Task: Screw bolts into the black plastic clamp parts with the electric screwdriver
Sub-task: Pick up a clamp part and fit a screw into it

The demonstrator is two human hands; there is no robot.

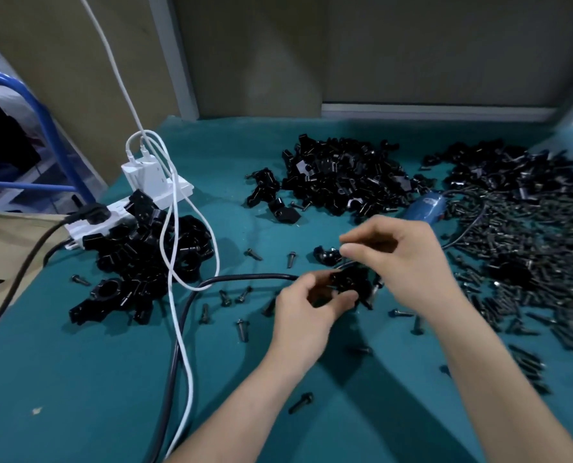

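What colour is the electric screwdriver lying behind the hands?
The electric screwdriver is blue; seen in the head view.

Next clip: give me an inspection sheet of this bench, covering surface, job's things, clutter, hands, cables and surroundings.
Surface: teal cloth table.
Job's things: clamp part in hand; blue screwdriver lying between clamp pile and bolt heap.
Clutter: loose bolts scattered; second clamp heap at left.
Hands: left hand grips the clamp part; right hand curled above it, contents blurred.
Cables: white cables and black cord cross the table.
Surroundings: power strip, blue frame.
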